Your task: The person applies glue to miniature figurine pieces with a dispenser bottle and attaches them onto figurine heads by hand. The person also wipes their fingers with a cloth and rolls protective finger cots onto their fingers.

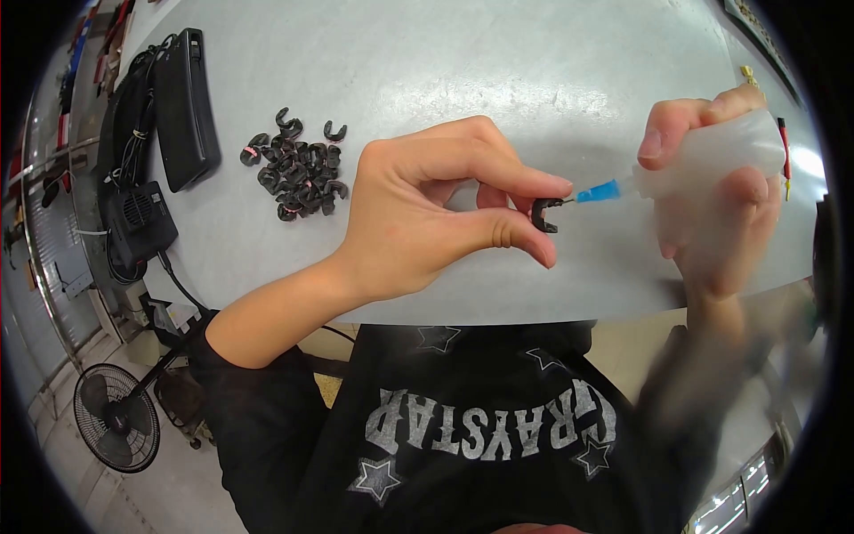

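Observation:
Between the thumb and fingertips of my left hand (427,200) is a small black C-shaped piece (544,216) with a pinkish inner side. My right hand (712,178) grips a translucent white squeeze bottle (707,165) tilted on its side. A blue dispensing needle tip (598,191) points left from the bottle. The thin metal end of the needle reaches the upper end of the black piece; whether any liquid comes out is too small to tell. A pile of similar black C-shaped pieces (302,173) lies on the table to the left of my left hand.
The grey table (498,80) spreads beneath my hands. At its left side are a flat black box (185,111), a black adapter-like device (142,218) and coiled cables (133,116). Beyond my right hand lie thin red-and-yellow-ended tools (785,147). A black fan (116,416) stands at the lower left.

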A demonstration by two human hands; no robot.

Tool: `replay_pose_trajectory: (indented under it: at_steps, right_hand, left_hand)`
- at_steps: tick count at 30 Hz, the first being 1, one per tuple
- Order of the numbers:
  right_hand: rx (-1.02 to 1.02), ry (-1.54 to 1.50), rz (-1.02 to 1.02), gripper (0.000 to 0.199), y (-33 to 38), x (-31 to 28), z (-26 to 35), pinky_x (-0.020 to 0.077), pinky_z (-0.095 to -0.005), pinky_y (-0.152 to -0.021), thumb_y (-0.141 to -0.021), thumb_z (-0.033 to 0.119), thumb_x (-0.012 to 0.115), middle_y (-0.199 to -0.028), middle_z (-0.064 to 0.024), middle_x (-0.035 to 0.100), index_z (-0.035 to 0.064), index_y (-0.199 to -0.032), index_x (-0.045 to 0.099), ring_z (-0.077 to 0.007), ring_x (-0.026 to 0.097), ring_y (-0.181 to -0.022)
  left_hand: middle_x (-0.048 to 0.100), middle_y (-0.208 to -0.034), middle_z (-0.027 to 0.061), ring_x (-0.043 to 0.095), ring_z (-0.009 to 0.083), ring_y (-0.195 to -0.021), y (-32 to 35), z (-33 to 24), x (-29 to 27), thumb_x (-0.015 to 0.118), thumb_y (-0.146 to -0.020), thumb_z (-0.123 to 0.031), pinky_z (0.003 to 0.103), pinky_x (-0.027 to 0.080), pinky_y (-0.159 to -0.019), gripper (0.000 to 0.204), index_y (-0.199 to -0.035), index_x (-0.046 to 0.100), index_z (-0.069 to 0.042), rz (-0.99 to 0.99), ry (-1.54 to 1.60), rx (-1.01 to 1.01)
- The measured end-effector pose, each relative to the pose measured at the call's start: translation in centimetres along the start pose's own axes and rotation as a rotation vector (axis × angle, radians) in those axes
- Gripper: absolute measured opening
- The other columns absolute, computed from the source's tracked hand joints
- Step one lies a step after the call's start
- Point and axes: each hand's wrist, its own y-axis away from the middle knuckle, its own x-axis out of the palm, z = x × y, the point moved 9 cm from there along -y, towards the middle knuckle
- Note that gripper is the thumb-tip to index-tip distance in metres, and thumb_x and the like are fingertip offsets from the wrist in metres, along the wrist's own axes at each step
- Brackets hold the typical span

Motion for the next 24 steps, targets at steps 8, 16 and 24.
replay_pose_trajectory:
  at_steps: [8, 16, 24]
  right_hand:
    - [-0.247, -0.339, -0.012, 0.059, -0.6, -2.0, 0.9, 0.0421, -0.0236, -0.067, -0.083, 0.057, 0.055, -0.088, -0.0098, 0.058, 0.0068, -0.114, 0.044, -0.0121, 0.050, -0.074]
    - [-0.418, -0.319, -0.400, 0.051, -0.3, -13.7, 1.9, 0.0421, -0.0273, -0.091, -0.091, 0.020, 0.056, -0.113, -0.0188, 0.058, -0.0066, -0.129, 0.036, -0.0194, 0.056, -0.097]
    - [-0.223, 0.206, -0.474, 0.033, -1.6, -20.3, -1.8, 0.0466, -0.0265, -0.085, -0.085, 0.014, 0.063, -0.102, -0.0168, 0.063, -0.0089, -0.107, 0.052, -0.0192, 0.061, -0.092]
  left_hand:
    - [0.060, -0.080, 0.0061, 0.054, 0.0098, -0.068, -0.1, -0.3, -0.2, 0.074, -0.065, 0.010, 0.022, 0.052, -0.066, 0.031, -0.094, 0.069, 0.001, -0.016, 0.070, 0.005]
    - [0.057, -0.083, 0.0054, 0.055, 0.0110, -0.072, 0.2, 0.4, -0.8, 0.072, -0.068, 0.009, 0.024, 0.051, -0.070, 0.030, -0.097, 0.066, 0.003, -0.026, 0.112, -0.006]
    - [0.057, -0.083, 0.0045, 0.057, 0.0112, -0.077, 0.3, 0.4, -0.7, 0.073, -0.071, 0.005, 0.024, 0.048, -0.074, 0.028, -0.098, 0.065, 0.003, -0.027, 0.086, -0.055]
